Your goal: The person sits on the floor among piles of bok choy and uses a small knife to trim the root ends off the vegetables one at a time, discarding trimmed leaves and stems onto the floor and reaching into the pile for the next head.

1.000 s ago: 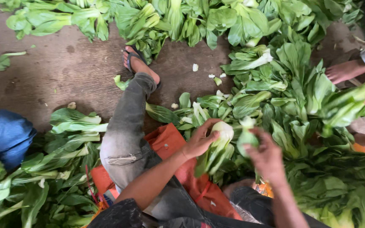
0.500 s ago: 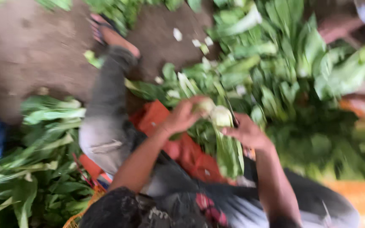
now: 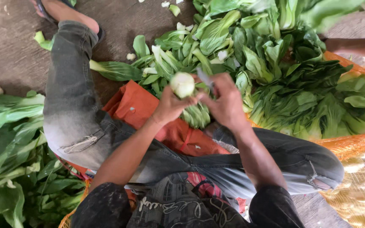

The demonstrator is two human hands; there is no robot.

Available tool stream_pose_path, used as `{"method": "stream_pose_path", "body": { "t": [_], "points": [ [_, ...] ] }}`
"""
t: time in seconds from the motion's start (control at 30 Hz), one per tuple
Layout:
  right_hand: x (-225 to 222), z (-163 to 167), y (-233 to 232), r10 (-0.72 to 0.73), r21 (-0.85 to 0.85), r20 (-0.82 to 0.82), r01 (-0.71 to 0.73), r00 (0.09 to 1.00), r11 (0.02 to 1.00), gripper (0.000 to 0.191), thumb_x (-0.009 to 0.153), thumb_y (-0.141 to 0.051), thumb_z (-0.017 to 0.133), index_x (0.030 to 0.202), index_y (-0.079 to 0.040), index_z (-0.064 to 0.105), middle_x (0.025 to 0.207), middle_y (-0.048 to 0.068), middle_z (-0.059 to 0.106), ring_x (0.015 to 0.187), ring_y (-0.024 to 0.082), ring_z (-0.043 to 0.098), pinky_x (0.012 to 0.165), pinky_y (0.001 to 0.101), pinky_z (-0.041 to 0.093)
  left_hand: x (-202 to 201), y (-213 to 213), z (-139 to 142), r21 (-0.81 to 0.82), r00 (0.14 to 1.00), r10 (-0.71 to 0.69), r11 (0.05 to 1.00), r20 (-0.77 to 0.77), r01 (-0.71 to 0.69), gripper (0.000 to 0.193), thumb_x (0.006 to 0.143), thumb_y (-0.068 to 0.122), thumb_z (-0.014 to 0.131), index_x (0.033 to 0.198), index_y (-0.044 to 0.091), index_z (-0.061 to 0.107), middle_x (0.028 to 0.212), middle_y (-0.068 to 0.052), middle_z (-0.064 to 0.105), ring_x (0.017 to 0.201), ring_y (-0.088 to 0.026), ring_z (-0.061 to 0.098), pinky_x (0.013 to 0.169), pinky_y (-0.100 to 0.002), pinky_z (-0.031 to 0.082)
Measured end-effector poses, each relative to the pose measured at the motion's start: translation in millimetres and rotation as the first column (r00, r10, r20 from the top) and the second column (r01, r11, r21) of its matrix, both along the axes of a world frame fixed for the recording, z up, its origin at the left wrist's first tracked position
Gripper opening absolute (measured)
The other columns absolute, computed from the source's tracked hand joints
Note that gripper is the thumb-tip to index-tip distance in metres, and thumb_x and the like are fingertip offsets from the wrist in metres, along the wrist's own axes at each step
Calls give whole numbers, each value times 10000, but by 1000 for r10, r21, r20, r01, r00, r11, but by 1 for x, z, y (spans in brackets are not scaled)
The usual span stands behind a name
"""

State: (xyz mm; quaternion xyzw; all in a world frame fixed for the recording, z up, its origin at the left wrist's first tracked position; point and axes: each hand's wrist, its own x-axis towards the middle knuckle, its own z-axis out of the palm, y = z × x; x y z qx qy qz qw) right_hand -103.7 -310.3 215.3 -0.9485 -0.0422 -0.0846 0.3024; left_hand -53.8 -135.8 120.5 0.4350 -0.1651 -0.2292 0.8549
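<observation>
A concrete floor (image 3: pixel 13 55) spreads out beyond and to the left of the hands, grey-brown and dusty, with pale stem scraps scattered on it. Past the hands and to their right lies a big heap of bok choy (image 3: pixel 275 55), dark green leaves on whitish stalks, part of it resting on an orange mesh sack (image 3: pixel 351 143) that runs along the right. A second heap of greens (image 3: pixel 9 143) lies to the left of the person's bent leg. Under the forearms sits an orange cloth (image 3: pixel 136 109), partly covered by the grey jeans (image 3: pixel 72 109).

The left hand (image 3: pixel 170 105) is curled around a head of bok choy (image 3: pixel 184 90), gripping it from below with the cut base turned up toward the camera. That base is round, pale cream-white and cleanly trimmed; the green leaves hang down beneath the hands. The right hand (image 3: pixel 224 101) is closed around a small knife (image 3: pixel 205 78), whose blade sits just beside the cut base. Another person's arm (image 3: pixel 355 46) reaches in at the far right.
</observation>
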Motion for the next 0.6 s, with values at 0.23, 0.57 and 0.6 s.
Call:
{"method": "stream_pose_path", "body": {
  "t": [0.23,0.57,0.6],
  "points": [
    [-10,50,12,114,-39,-76,-117,991,992,259,1067,-261,600,1126,-12,559,778,137,594,645,341,615,610,451,477,6,15,5,441,824,267,740,500,-508,597,710,117,918,1206,43,594,1077,-126,746,1003,-266,759,864,-386,603],
    [-4,69,36,225,-153,-56,-231,973,961,291,976,-285,725,957,-22,601,803,118,632,656,334,655,578,446,501,-1,17,8,438,689,239,621,685,-651,523,702,19,847,1167,48,610,1101,-160,688,1031,-402,652,903,-460,526],
    [-3,70,36,224,-158,-70,-232,972,960,297,964,-288,733,941,-23,601,793,112,633,647,329,655,569,445,499,-1,18,9,418,667,243,616,705,-667,519,697,25,851,1155,43,608,1100,-165,679,1030,-405,644,905,-463,515]
  ]
}}
